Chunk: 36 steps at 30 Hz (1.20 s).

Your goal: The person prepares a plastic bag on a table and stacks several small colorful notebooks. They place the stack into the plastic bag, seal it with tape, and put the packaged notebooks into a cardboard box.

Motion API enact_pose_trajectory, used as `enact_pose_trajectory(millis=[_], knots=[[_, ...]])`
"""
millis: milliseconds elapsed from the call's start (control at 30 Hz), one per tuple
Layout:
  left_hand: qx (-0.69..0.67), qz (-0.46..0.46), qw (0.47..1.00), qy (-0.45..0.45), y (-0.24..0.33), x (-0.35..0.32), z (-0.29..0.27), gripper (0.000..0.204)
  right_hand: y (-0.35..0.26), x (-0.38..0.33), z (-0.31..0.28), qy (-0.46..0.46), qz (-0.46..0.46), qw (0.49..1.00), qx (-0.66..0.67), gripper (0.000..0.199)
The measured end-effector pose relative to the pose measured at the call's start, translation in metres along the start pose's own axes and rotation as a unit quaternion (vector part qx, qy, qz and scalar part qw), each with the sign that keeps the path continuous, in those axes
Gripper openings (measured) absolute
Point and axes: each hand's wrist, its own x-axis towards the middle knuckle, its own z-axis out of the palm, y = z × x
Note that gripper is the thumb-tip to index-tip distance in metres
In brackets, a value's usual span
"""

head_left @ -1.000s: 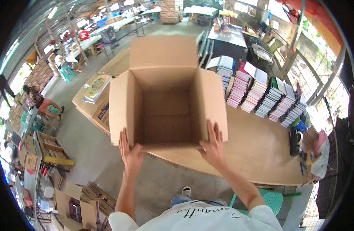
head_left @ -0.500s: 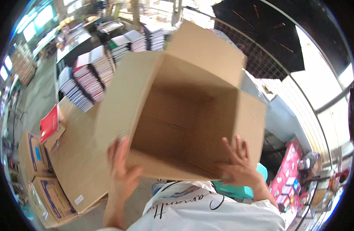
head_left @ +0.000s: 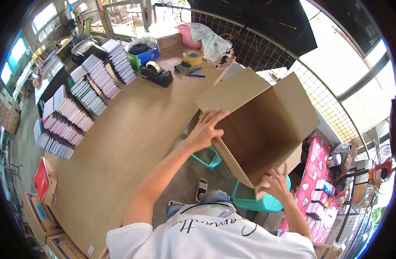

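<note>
An open cardboard box (head_left: 260,134) is tilted in the air, its mouth facing me and its inside bare. It hangs off the table's right side, over two teal plastic stools, the nearer one (head_left: 262,204) partly behind it. With fingers laid over the left flap and thumb at its edge, my left hand (head_left: 205,131) holds the box. My right hand (head_left: 274,184) grips the near corner by a folded flap. Other flaps stand out at the far and right sides.
A wooden table (head_left: 120,159) spans the left. On it are several stacks of books (head_left: 68,114), a black tape dispenser (head_left: 156,75), a tape roll (head_left: 192,56), blue-handled cutters (head_left: 195,73) and a blue carton (head_left: 142,52). Closed cartons (head_left: 42,216) sit lower left. A pink-covered surface (head_left: 308,181) lies right.
The box has moved right, off the table, and turned. My left hand has shifted up and right along its flap; my right hand now grips the near corner. More of the table shows.
</note>
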Motion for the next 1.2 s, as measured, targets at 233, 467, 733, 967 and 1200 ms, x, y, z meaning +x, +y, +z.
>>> enact_pose_trajectory(millis=[233, 467, 733, 967, 1200], knots=[[0.153, -0.146, 0.977, -0.008, -0.061, 0.060, 0.022, 0.060, 0.002, 0.103, 0.071, 0.164, 0.007, 0.986, 0.034, 0.034], [-0.003, -0.298, 0.943, 0.150, -0.084, 0.006, 0.041, 0.083, -0.038, 0.231, 0.177, 0.172, 0.193, 0.963, 0.076, 0.048], [-0.534, -0.583, 0.477, 0.385, -0.134, -0.054, 0.054, 0.087, -0.005, 0.217, 0.147, -0.005, 0.165, 0.983, 0.086, 0.065], [-0.462, -0.486, 0.661, 0.335, -0.191, -0.016, 0.045, 0.053, -0.025, 0.246, 0.188, 0.030, 0.149, 0.986, 0.068, 0.045], [-0.296, -0.451, 0.798, 0.268, -0.204, -0.066, 0.014, 0.078, -0.057, 0.278, 0.134, 0.043, 0.147, 0.985, 0.082, 0.051]])
